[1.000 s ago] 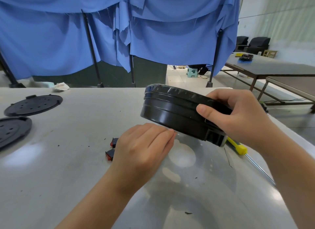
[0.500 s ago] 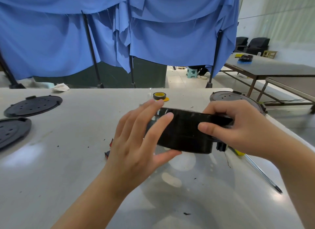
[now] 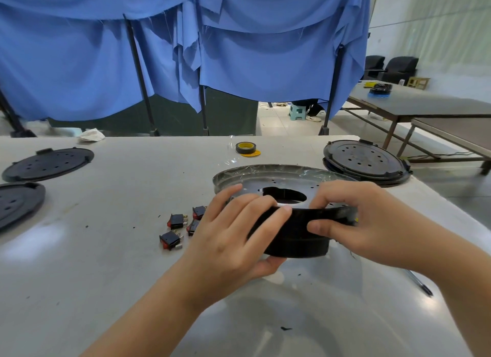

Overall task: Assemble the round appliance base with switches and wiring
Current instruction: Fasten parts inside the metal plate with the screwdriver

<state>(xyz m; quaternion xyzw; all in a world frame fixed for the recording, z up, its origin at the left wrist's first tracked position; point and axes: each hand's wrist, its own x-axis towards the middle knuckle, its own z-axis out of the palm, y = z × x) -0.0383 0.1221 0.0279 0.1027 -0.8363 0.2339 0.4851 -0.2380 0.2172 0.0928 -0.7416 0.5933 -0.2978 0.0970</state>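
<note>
Head view shows the round base [image 3: 297, 231] held by both hands just above the table [image 3: 106, 277], open side up, with its perforated inner plate and centre hole visible. The left hand [image 3: 233, 239] clamps the near-left wall: fingers [image 3: 265, 210] pressed together over the rim, thumb underneath. The right hand [image 3: 366, 223] pinches the near-right rim between thumb on the outer wall and fingers curled over the top.

Landmark: the round base.
- Switches [image 3: 176, 230]: loose cluster on the table just left of the base, near the left wrist.
- Tape roll [image 3: 245, 147]: beyond the base.
- Perforated cover [image 3: 365, 161]: beyond and right of the base.
- Clear film [image 3: 265, 170]: wrinkled along the far rim.

Hazards, as judged:
1. Left forearm sweep may scatter the switches, since they lie unsecured.
2. Loose film may be trapped when parts are fitted.
3. Grip acts on the near side only; the far side is unsupported, so the base may tip.
4. A slim tool [image 3: 418, 283] lies right of the base; setting the base down on it would leave it rocking.
</note>
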